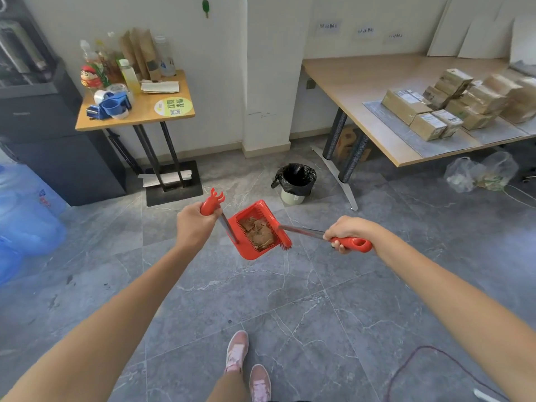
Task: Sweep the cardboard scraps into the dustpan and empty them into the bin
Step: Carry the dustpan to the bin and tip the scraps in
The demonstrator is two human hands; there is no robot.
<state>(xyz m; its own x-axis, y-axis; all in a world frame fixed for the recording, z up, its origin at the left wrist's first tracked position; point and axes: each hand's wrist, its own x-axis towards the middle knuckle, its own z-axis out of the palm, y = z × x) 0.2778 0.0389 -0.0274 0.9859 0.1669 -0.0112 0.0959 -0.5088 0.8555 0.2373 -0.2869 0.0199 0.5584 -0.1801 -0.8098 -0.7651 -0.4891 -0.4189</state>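
Pink shoes [246, 364] sit nearest me, on the grey floor [290, 300]. I see no scraps loose on the tiles, so I judge sweeping done, emptying left.

Long bench [377, 79] w/ boxes runs along the right; the bin [295, 181], black-lined, stands on the floor just off its near-left leg, well ahead of both hands.

Dustpan [255, 230] is held up off the floor, mouth tilted toward me, cardboard scraps [258, 232] piled inside. Left hand [194, 224] is clenched round the dustpan's red handle; right hand [348, 233] is clenched round the brush [285, 237] handle, bristles resting at the pan's right lip.

Risks, imo: pan tips further on the walk and scraps slide out the open lip; brush lifts away and nothing blocks that edge; bin mouth is small vs pan, so a fast dump could spill over the rim; red cord [420, 361] at the floor's near-right corner could snag a foot.
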